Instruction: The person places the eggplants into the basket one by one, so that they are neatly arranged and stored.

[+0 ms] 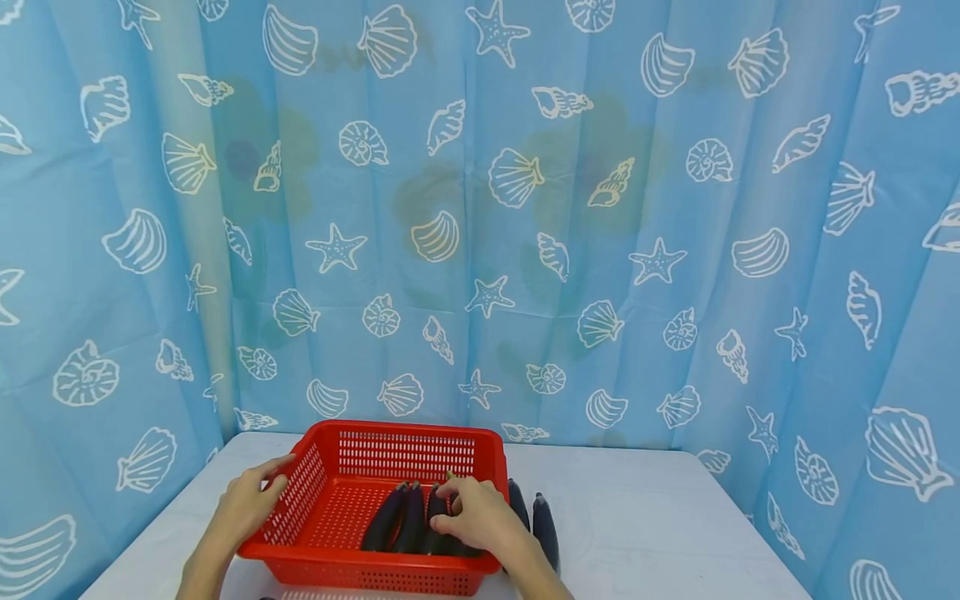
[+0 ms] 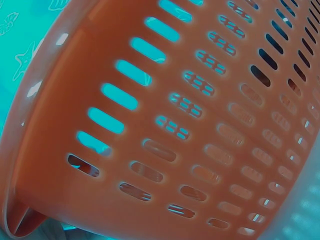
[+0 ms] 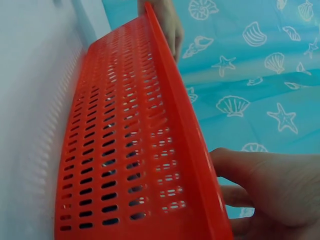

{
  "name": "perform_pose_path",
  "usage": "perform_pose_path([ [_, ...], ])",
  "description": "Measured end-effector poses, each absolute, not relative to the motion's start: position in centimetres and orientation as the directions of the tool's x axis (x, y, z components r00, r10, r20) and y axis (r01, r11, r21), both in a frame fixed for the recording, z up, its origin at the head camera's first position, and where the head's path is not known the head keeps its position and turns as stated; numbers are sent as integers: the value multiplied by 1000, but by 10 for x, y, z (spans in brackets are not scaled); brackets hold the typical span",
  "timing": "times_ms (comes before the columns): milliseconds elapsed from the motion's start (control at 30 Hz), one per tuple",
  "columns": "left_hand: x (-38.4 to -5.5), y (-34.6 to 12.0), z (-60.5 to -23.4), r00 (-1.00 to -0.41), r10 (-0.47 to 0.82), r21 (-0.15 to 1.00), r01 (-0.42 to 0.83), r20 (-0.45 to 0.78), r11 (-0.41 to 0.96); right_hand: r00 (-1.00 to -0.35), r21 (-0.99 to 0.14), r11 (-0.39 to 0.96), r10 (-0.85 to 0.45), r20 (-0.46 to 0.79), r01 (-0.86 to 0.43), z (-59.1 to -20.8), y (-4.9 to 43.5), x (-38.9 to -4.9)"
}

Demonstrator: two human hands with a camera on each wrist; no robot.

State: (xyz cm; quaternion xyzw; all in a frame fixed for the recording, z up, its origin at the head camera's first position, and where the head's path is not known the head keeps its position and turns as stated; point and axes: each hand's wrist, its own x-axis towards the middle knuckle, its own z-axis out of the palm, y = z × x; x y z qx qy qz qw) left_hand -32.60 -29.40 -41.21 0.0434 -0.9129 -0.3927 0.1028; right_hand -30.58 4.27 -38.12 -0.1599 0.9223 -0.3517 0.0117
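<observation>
My right hand (image 1: 480,511) reaches over the right side of a red plastic basket (image 1: 367,565), fingers bent above the eggplants inside. Several dark purple eggplants (image 1: 384,521) lie side by side in the basket's right half, their stems toward the far wall. Under my right hand, one eggplant is partly covered; whether my fingers grip it is hidden. In the right wrist view this hand (image 3: 275,187) shows beyond the basket rim, its fingertips hidden by the wall. My left hand (image 1: 243,504) rests at the basket's left rim, thumb and index finger spread apart.
Two more eggplants (image 1: 546,529) lie on the white table (image 1: 637,517), just right of the basket. A dark tip (image 1: 267,597) peeks in at the bottom edge. A blue shell-patterned curtain (image 1: 510,250) hangs behind the table and along both sides.
</observation>
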Motion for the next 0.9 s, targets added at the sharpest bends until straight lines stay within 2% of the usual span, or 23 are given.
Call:
perform_pose_path([
  [233, -328, -295, -413, -977, -158, 728, -3, 145, 686, -940, -696, 648, -319, 121, -309, -377, 55, -305],
  [433, -329, -295, -414, -977, -159, 731, -6, 140, 682, -931, -691, 634, -324, 171, -348, -372, 66, -308],
  [900, -329, -295, -414, -977, -163, 732, -11, 137, 681, -949, -720, 620, -250, 194, -311, -371, 92, -308],
])
